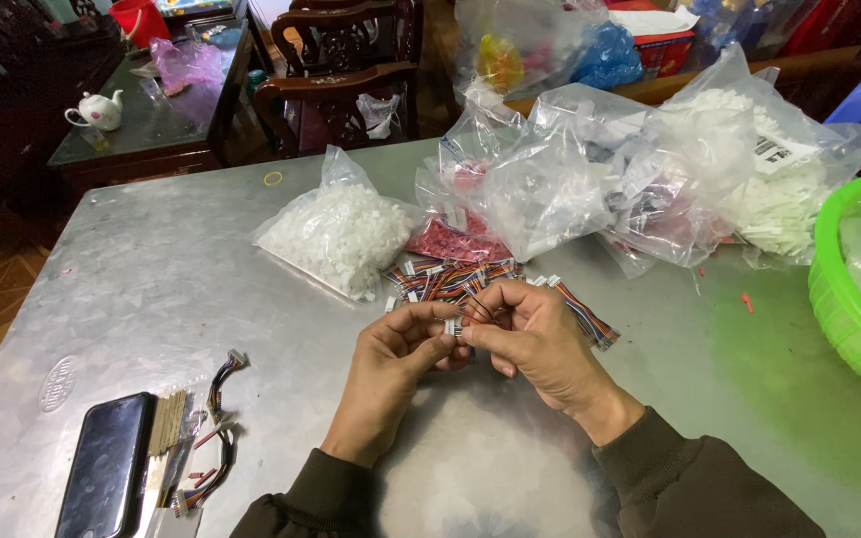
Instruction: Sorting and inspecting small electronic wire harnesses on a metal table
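Nearest the camera, at the lower left of the grey metal surface [201, 259], lies a dark phone [107, 466], with a strip of small tan pieces [165, 422] just beside it and a few loose wire leads [219, 394] next to that.

In the middle, the two hands meet over the surface. The left hand [396, 354] has its fingers curled in, thumb and forefinger pinched on a small white connector [451, 326]. The right hand [530, 334] is likewise closed, its fingertips gripping the same connector and the thin wires that run from it. The connector sits between both sets of fingertips, held just above the surface.

Just beyond the hands is a heap of multicoloured wire leads [450, 281] with white plugs, and more of them trail out past the right hand.

Farther back stand clear plastic bags: one of white parts [339, 234], one of red parts [455, 242], and a cluster of larger bags [650, 169]. At the right edge is a green basket [834, 289]. Far off at the left, a white teapot [99, 110] rests on a dark table, and a wooden chair [341, 60] stands behind the surface.
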